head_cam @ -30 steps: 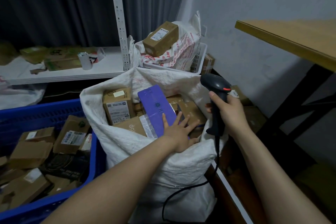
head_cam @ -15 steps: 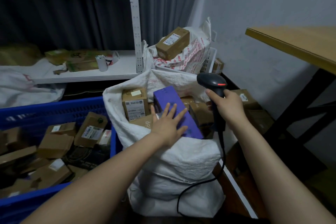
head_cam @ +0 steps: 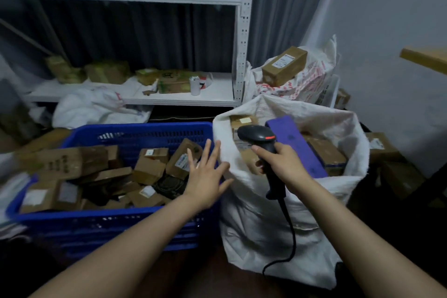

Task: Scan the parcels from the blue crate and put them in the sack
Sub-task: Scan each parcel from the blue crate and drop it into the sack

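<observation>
Head view: parcels in the crate look like light, stiff cardboard w/ stuck-on labels, prob. best taken by the edges, and lie just below & left of the L hand, which hovers empty w/ fingers spread, while the R hand grips the scanner over the sack, hands near but apart.

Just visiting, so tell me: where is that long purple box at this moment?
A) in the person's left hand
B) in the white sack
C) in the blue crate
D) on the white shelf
B: the purple box leans tilted among brown parcels inside the white sack. The left hand is spread open at the blue crate, holding nothing, and the right hand grips the scanner.
</observation>
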